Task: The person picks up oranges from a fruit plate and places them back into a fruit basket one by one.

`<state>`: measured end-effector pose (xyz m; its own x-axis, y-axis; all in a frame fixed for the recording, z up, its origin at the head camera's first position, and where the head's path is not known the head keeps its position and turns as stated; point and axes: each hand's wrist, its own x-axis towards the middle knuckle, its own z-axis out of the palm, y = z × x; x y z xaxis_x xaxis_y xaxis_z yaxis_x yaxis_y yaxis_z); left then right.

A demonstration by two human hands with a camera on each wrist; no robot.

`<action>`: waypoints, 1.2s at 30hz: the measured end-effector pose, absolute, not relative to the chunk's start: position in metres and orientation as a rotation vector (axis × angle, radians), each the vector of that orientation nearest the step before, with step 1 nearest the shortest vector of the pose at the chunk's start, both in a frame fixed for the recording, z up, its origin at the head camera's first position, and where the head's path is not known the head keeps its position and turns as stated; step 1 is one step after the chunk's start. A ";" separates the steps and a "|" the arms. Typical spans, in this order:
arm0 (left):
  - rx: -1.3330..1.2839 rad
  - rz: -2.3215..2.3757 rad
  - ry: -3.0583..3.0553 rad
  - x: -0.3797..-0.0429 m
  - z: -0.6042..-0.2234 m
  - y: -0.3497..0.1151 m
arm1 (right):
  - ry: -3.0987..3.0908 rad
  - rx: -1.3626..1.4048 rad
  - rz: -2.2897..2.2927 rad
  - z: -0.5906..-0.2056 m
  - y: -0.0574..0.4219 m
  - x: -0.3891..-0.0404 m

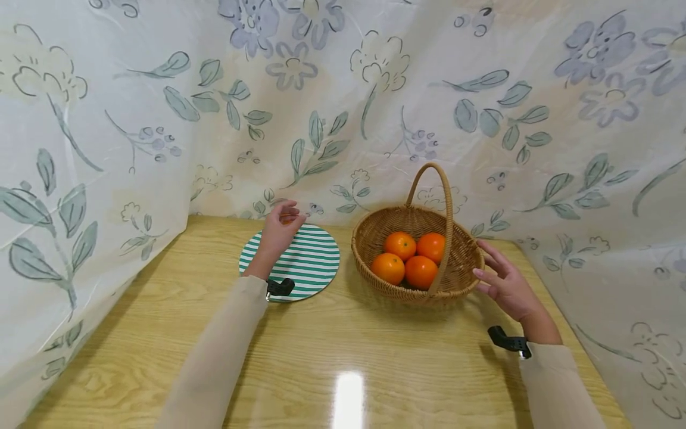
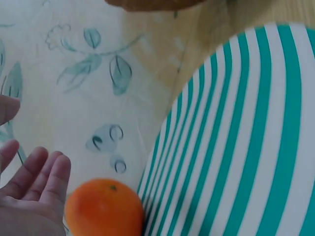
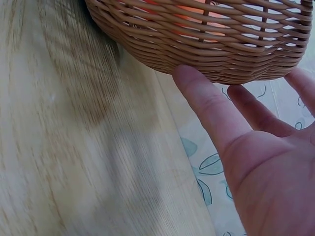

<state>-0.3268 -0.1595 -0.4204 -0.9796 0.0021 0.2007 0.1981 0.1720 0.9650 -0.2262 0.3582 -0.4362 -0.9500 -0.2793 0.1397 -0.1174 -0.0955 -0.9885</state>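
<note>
My left hand [image 1: 277,237] hovers over the back of a round green-and-white striped placemat [image 1: 311,262], fingers loosely bent and holding nothing. Beside those fingers, an orange [image 2: 104,209] sits at the placemat's edge in the left wrist view; from the head it is mostly hidden by the hand. On the right stands a wicker basket [image 1: 364,271] with a tall handle, and several oranges [image 1: 421,271] lie inside. My right hand [image 1: 506,286] is at the basket's right side, its fairly straight thumb and fingertips against the outside of the rim.
The wooden table [image 1: 300,357] carries everything. A floral sheet [image 1: 332,107] hangs along its back and both sides, close behind the placemat and basket. The basket's arched handle [image 1: 447,220] rises above the oranges.
</note>
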 end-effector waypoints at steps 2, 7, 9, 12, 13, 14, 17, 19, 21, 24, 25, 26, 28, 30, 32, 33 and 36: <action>-0.196 -1.896 -2.251 -0.331 -0.427 -0.165 | 2.047 -0.444 -2.189 -0.436 0.359 -0.227; -0.185 -1.833 -2.215 -0.335 -0.430 -0.176 | 2.063 -0.427 -2.174 -0.436 0.361 -0.230; -0.177 -1.817 -2.216 -0.336 -0.431 -0.179 | 2.069 -0.414 -2.173 -0.436 0.361 -0.230; -0.159 -1.795 -2.221 -0.338 -0.432 -0.184 | 2.082 -0.402 -2.163 -0.435 0.361 -0.230; -0.150 -1.786 -2.232 -0.339 -0.433 -0.186 | 2.084 -0.400 -2.161 -0.435 0.361 -0.231; -0.138 -1.782 -2.242 -0.341 -0.434 -0.187 | 2.085 -0.398 -2.162 -0.435 0.361 -0.231; -0.107 -1.774 -2.273 -0.344 -0.437 -0.191 | 2.089 -0.392 -2.159 -0.434 0.361 -0.230; -0.087 -1.769 -2.293 -0.345 -0.440 -0.192 | 2.082 -0.390 -2.167 -0.434 0.361 -0.230; -0.061 -1.758 -2.318 -0.346 -0.442 -0.193 | 2.079 -0.393 -2.169 -0.433 0.360 -0.230; -0.010 -1.730 -2.370 -0.348 -0.445 -0.194 | 2.071 -0.396 -2.179 -0.433 0.359 -0.229; 0.010 -1.721 -2.389 -0.349 -0.446 -0.194 | 2.068 -0.396 -2.181 -0.433 0.358 -0.228; 0.027 -1.712 -2.407 -0.349 -0.447 -0.194 | 2.068 -0.394 -2.182 -0.433 0.357 -0.228; 0.052 -1.696 -2.438 -0.351 -0.449 -0.194 | 2.069 -0.386 -2.182 -0.432 0.356 -0.227; 0.059 -1.692 -2.460 -0.354 -0.451 -0.195 | 2.074 -0.378 -2.179 -0.432 0.355 -0.226; 0.053 -1.695 -2.481 -0.357 -0.454 -0.195 | 2.080 -0.371 -2.175 -0.432 0.355 -0.226; 0.049 -1.701 -2.489 -0.358 -0.454 -0.194 | 2.082 -0.368 -2.174 -0.432 0.355 -0.226; 0.033 -1.728 -2.508 -0.361 -0.457 -0.194 | 2.079 -0.366 -2.178 -0.432 0.354 -0.226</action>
<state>-0.3608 -0.1940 -0.4566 -0.9952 -0.0722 0.0666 0.0365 0.3575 0.9332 -0.2255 0.3544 -0.4317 -0.9651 -0.2429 0.0983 -0.0868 -0.0573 -0.9946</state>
